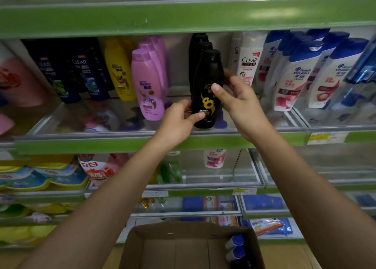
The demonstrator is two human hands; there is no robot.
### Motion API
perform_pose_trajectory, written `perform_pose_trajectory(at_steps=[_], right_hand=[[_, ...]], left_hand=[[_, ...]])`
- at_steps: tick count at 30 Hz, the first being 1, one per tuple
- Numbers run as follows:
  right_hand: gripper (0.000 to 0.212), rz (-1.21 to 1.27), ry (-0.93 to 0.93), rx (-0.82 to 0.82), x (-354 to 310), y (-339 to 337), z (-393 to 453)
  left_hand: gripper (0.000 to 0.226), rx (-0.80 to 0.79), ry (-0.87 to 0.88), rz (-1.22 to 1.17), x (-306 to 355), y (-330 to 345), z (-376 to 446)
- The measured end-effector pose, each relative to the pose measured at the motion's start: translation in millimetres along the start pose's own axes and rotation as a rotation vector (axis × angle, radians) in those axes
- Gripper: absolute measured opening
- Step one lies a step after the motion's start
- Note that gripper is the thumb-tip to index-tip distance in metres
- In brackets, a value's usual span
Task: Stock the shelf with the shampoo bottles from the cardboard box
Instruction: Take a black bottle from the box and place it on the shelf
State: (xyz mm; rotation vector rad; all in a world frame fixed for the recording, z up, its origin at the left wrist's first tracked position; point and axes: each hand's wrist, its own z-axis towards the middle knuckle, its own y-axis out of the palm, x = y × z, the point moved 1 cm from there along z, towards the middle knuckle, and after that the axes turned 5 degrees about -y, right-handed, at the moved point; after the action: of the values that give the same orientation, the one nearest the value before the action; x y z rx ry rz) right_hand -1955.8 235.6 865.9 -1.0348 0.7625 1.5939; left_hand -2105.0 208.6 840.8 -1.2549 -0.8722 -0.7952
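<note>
Both hands steady the tall black plastic sunflower-label shampoo bottle (207, 89): left hand (179, 119) pinches its base, right hand (237, 100) wraps its side, squaring it on the green-edged shelf (122, 144).

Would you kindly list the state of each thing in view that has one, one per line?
Black sunflower bottle: upright at the shelf front, gripped by both hands.
Left hand: grip on the bottle's lower part.
Right hand: grip on the bottle's middle.
Cardboard box: open, mostly bare inside.
Blue-capped bottles: lying in the box's right corner.
Pink bottles: upright in a row.
</note>
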Motion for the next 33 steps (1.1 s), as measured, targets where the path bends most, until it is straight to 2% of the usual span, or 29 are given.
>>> perform_pose_trajectory(at_steps=[6, 14, 23, 33], right_hand=[[0.041, -0.086, -0.03, 0.017, 14.6, 3.6, 3.7], [0.044, -0.389, -0.161, 0.095, 21.0, 5.2, 18.1], [0.043, -0.405, -0.182, 0.176, 27.6, 5.1, 25.0], [0.042, -0.359, -0.162, 0.189, 28.9, 7.3, 28.5]], left_hand=[[0.027, 0.031, -0.031, 0.01, -8.7, 3.8, 10.2], [0.023, 0.124, 0.003, 0.15, -11.5, 7.4, 20.1], [0.032, 0.202, -0.045, 0.124, -10.6, 13.1, 29.0], [0.049, 0.178, -0.044, 0.163, -12.0, 13.4, 36.8]])
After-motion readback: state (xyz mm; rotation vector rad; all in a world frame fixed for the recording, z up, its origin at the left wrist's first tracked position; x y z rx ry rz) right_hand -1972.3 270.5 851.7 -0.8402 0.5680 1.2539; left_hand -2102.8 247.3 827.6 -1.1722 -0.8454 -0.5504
